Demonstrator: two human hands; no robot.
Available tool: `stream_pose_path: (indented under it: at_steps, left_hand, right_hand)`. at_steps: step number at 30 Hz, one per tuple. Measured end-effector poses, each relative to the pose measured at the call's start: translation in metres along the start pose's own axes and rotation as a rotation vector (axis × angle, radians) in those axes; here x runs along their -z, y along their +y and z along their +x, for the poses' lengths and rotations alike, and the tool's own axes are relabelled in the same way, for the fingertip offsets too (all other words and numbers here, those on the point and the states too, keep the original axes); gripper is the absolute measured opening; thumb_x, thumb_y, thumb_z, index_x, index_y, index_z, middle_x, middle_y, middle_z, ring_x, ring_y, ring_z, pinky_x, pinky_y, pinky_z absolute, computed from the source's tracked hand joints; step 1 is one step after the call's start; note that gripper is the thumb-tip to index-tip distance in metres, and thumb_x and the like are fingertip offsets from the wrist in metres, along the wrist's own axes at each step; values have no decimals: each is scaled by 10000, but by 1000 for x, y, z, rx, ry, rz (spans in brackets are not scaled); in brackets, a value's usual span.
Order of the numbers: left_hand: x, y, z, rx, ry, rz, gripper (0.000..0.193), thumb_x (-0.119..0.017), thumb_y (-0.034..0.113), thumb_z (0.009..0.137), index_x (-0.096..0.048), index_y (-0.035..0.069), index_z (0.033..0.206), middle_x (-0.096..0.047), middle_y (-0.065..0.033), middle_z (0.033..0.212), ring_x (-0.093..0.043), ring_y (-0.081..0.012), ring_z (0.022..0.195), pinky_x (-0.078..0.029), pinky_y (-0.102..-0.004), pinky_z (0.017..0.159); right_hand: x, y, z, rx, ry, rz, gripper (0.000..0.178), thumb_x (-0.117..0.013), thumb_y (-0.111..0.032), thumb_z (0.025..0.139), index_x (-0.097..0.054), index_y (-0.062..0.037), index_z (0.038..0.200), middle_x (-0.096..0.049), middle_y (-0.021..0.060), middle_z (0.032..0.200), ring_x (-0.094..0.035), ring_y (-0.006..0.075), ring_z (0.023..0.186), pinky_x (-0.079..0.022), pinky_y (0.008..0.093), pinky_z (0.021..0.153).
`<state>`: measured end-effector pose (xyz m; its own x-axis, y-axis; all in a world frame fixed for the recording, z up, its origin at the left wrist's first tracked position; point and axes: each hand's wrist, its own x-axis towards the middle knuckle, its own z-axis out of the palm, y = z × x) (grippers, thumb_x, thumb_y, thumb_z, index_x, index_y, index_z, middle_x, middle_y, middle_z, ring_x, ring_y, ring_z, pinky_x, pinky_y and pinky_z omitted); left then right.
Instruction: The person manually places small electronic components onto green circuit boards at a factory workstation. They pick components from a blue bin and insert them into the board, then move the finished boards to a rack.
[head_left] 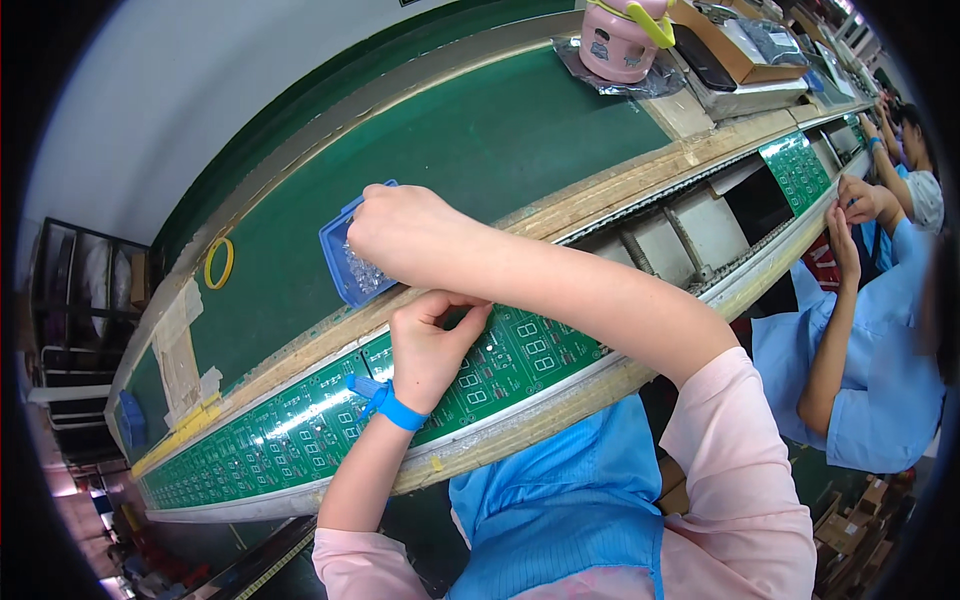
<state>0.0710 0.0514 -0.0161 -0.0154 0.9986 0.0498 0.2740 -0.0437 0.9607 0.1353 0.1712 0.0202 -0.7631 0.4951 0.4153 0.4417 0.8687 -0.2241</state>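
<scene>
My right arm reaches across to a blue bin [338, 262] that holds small clear parts [366, 272]. Over its rim my right hand [400, 232] is closed, fingers curled down; whatever they grip is hidden. My left hand [432, 345], with a blue strap [402, 412] on its wrist, is just below that forearm. Its thumb and forefinger press together in a pinch, and anything between them is too small to make out. Under this hand runs a row of green circuit boards [312, 422] with white printed digit outlines, lying on the line in front of me.
A yellow tape ring [219, 263] lies on the green bench [480, 150]. Toward the back right stand a pink bucket [612, 45] and a cardboard box [735, 50]. Another circuit board [796, 170] rests on the rails. A co-worker in light blue [860, 340] is at my right.
</scene>
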Motion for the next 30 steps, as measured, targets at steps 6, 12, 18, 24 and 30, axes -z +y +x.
stream_pose_path:
  at_steps: [6, 12, 18, 24, 30]
  left_hand:
    - [-11, 1, 10, -70, -19, 67, 178, -698, -40, 808, -709, -21, 984, -716, -85, 907, -684, -133, 809, -546, -260, 725]
    - [-18, -2, 21, -230, -52, 232, 263, -684, -93, 778, -677, -22, 1032, -625, -75, 935, -683, -152, 844, -565, -256, 773]
    - [-22, -2, 22, -246, -66, 243, 302, -685, -94, 775, -682, -1, 1062, -614, -73, 918, -684, -152, 838, -567, -256, 763]
    - [-22, 0, 22, -249, -77, 281, 323, -687, -88, 772, -688, 23, 1075, -621, -72, 897, -683, -156, 825, -564, -261, 748]
    - [-23, 9, 26, -271, -113, 321, 366, -686, -80, 759, -670, 29, 1108, -623, -86, 882, -669, -185, 791, -554, -287, 723]
  right_hand:
    - [33, 27, -41, -191, 286, 315, 144, -668, -125, 760, -742, -14, 815, -685, 173, 782, -682, 320, 732, -549, 377, 646]
    - [48, 43, -105, -575, 82, 531, 163, -656, -118, 809, -735, 11, 870, -706, 142, 780, -685, 201, 693, -530, 320, 637]
    - [34, 40, -135, -746, -78, 784, 156, -650, -61, 841, -708, 50, 934, -694, 68, 777, -651, 102, 672, -514, 252, 602]
    - [30, 37, -133, -788, -75, 865, 171, -642, -52, 841, -699, 65, 952, -687, 87, 770, -640, 104, 626, -518, 255, 573]
    - [26, 40, -133, -844, -56, 863, 219, -644, -107, 776, -724, 42, 915, -716, 173, 796, -709, 228, 746, -557, 338, 700]
